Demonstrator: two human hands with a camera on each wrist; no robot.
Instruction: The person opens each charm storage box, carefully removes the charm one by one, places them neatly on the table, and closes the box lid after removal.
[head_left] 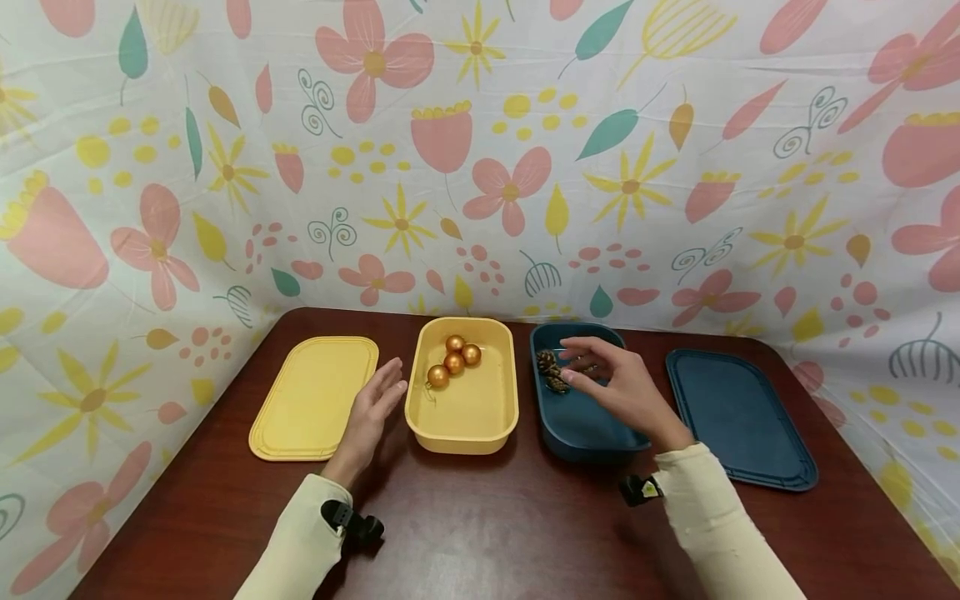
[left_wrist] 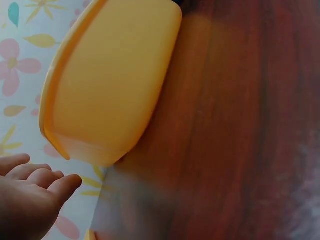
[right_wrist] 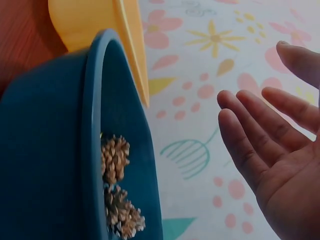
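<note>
A yellow tub (head_left: pixel 461 443) holds several shiny copper-coloured ball ornaments (head_left: pixel 454 362). Just left of it, my left hand (head_left: pixel 369 412) is held with its fingers extended and nothing in it; the left wrist view shows those fingers near the end of the tub. To the right stands a dark blue tub (head_left: pixel 577 433) with pine cones (right_wrist: pixel 115 159) along its left side. My right hand (head_left: pixel 618 383) is over this tub, palm empty and fingers loosely spread. In the head view it partly covers the pine cones and the tub's far right side.
A flat yellow lid (head_left: pixel 315 396) lies on the dark wooden table (head_left: pixel 480 533) at the left, beyond my left hand. Another lid, dark blue (head_left: pixel 738 417), lies at the right beside my forearm. A flower-print cloth (head_left: pixel 510 192) hangs behind the table and along its sides.
</note>
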